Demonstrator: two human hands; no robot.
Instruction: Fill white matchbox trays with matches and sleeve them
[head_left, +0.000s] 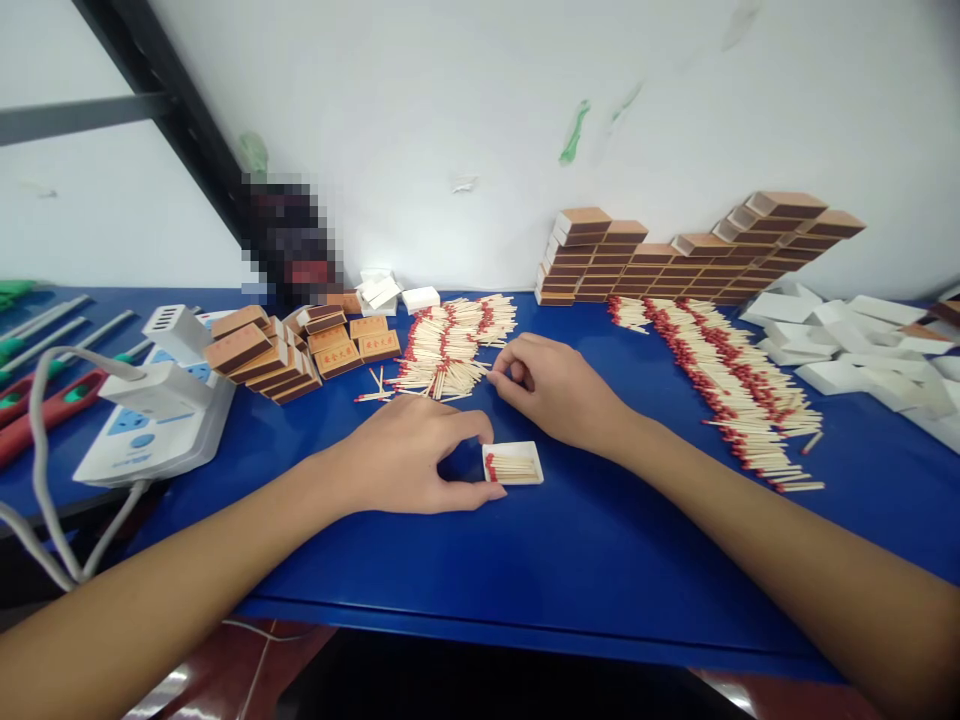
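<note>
Glossy blue tabletop (450,585), near centre | my left hand (409,455) grips a white rectangular card tray (528,449), likely steadying red-headed wooden matches (517,469) inside | right hand (551,385) curls beside the loose matchstick pile (448,345); I can't tell its hold

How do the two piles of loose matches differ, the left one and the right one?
The left pile is a compact clump, while the right pile stretches in a long, slanting band. The left pile lies close to the person's right hand; the right pile lies farther from it. Both are pale sticks with red heads, on the blue table.
</note>
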